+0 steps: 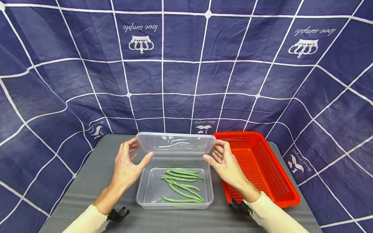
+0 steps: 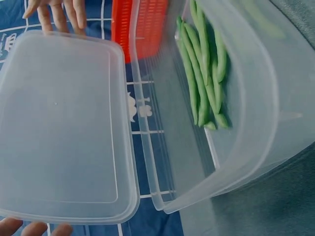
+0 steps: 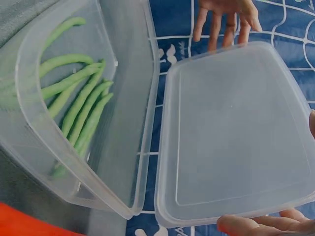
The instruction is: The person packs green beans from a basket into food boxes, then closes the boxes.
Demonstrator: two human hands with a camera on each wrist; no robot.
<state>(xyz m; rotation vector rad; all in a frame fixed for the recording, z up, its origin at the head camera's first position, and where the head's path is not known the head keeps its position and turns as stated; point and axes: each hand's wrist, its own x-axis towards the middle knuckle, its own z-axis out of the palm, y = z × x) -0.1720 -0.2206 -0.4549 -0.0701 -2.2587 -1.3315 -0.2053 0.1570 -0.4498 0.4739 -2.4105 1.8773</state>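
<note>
A clear plastic lid (image 1: 176,143) is held up, tilted, above the back edge of a clear plastic food container (image 1: 141,194). My left hand (image 1: 126,167) holds the lid's left end, fingers at the edge and thumb toward the front. At the opposite end, my right hand (image 1: 228,165) grips it the same way. Several green beans (image 1: 183,192) lie on the container's floor, mostly toward its right half. Both wrist views show the lid (image 2: 59,123) beside the uncovered container (image 3: 130,147), with fingertips at its two short edges.
A red perforated plastic basket (image 1: 267,165) stands to the right, slanted, behind the right forearm. Everything sits on a grey-covered table (image 1: 110,148). A blue cloth with white grid lines (image 1: 182,78) hangs behind and at both sides.
</note>
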